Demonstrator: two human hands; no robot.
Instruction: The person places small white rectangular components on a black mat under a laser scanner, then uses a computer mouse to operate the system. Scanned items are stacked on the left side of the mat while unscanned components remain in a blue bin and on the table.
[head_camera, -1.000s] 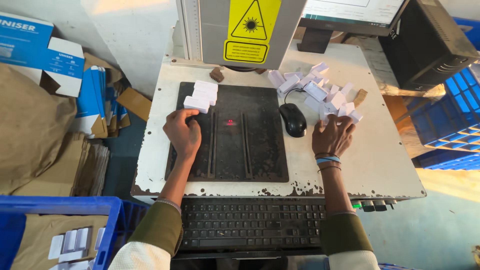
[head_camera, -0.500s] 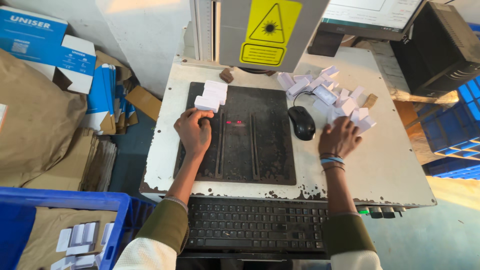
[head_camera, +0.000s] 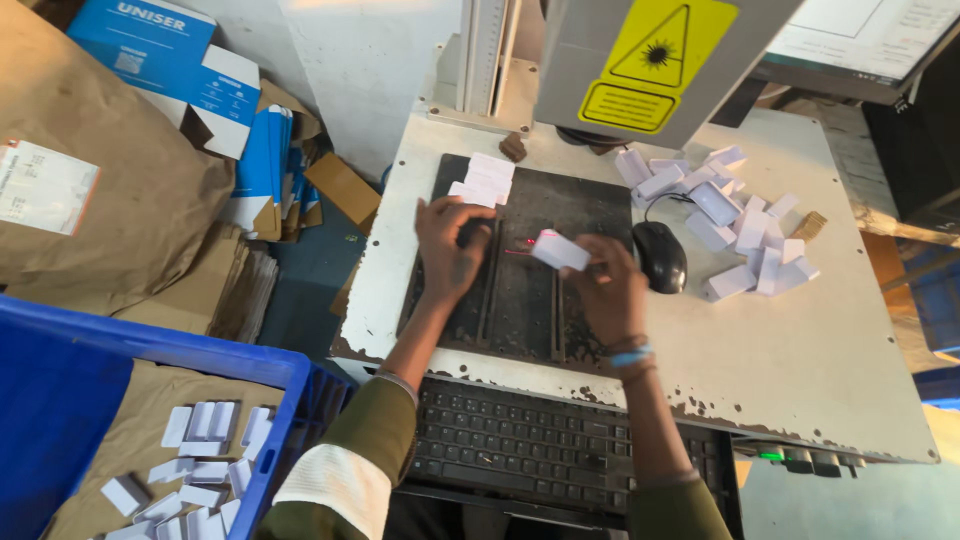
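Hands over black fixture plate (head_camera: 590, 215) on worktop (head_camera: 800, 340).
Right hand (head_camera: 610, 290) pinching small white block (head_camera: 560, 251) near red laser dot for alignment; left hand (head_camera: 450, 245) fingers curled, pressing plate beside white stack (head_camera: 482, 180).

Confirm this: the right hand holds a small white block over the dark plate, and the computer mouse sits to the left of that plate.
Wrong on one point: the head view shows the computer mouse to the right of the dark plate, not the left. The right hand does hold a small white block over it.

Olive-green sleeves with a white patch on the left; blue band on the right wrist.
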